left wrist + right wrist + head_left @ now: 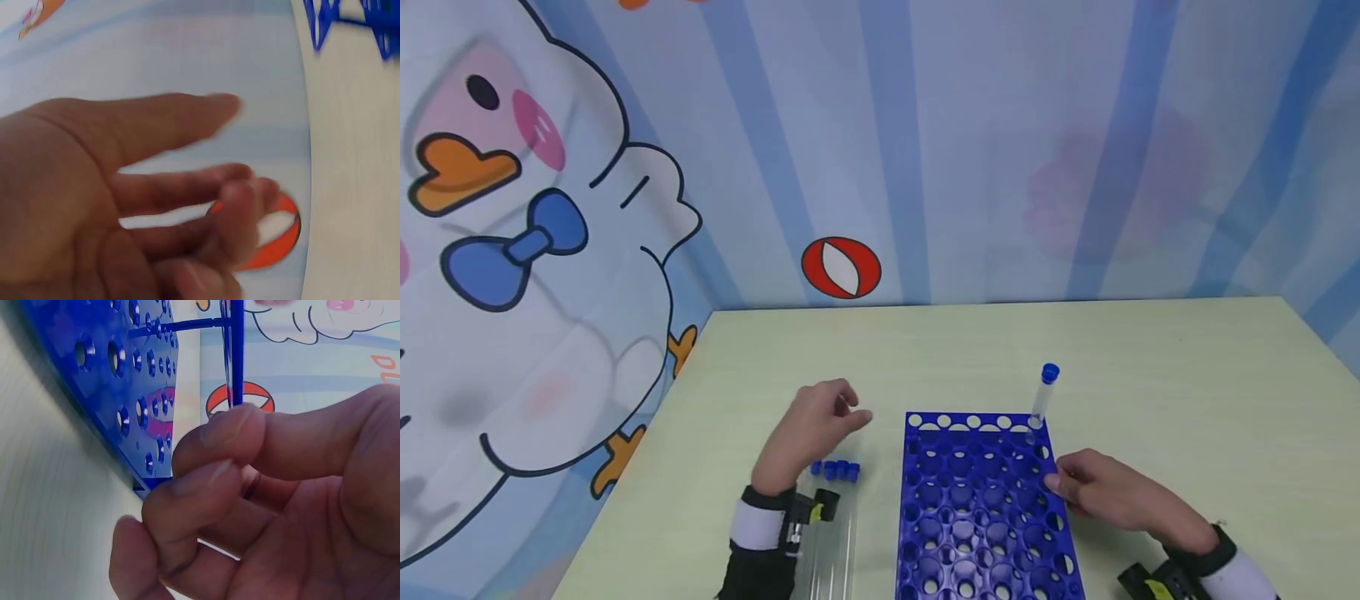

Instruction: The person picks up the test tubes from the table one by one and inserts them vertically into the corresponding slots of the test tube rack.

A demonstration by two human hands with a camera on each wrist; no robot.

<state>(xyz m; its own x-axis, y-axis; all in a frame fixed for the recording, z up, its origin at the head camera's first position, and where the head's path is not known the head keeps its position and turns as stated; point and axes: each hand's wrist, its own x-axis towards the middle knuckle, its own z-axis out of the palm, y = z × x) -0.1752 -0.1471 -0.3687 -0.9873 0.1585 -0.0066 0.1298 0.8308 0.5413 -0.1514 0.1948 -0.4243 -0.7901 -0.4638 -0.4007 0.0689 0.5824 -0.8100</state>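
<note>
A blue test tube rack [977,500] with rows of round holes stands on the table. One test tube [1042,396] with a blue cap leans slightly in the corner hole at its far right. My right hand [1112,492] is at the rack's right edge; in the right wrist view the thumb [231,428] and curled fingers pinch the edge of the upper plate. To the left of the rack my left hand [811,429] hovers with nothing in it, its thumb [181,119] apart from loosely bent fingers. Beneath its wrist lie several clear test tubes with blue caps [837,471].
The pale table [985,350] meets a wall [970,167] with blue stripes at the back and a cartoon-printed wall [572,350] at the left. A strapped wrist camera [808,508] sits close over the lying tubes.
</note>
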